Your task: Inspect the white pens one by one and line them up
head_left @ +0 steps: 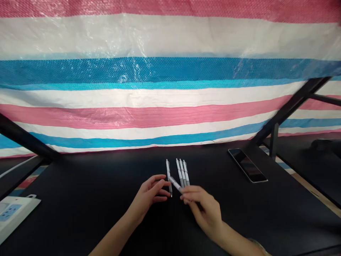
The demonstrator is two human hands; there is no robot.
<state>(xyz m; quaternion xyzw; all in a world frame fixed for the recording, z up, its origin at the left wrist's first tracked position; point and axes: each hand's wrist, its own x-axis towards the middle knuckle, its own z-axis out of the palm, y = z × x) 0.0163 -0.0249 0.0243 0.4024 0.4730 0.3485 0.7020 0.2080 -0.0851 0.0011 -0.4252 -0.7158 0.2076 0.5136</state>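
Note:
Between my fingers, my right hand (204, 209) pinches a white pen (175, 183) by its lower end, the other end slanting up to the left. That tip overlaps a second white pen (167, 167) lying on the black table; whether they touch I cannot tell. My left hand (153, 193) is beside the second pen, fingers apart and curved, with nothing held in them. Three more white pens (182, 172) with grey lower parts lie side by side just right of it. Their lower ends are partly hidden behind my right hand.
A phone (247, 165) with a dark screen lies on the black table (87, 213) to the right. At the left edge sits a white power strip (18, 213). Black frame bars (287, 110) rise on both sides, before a striped plastic sheet (160, 117) at the back.

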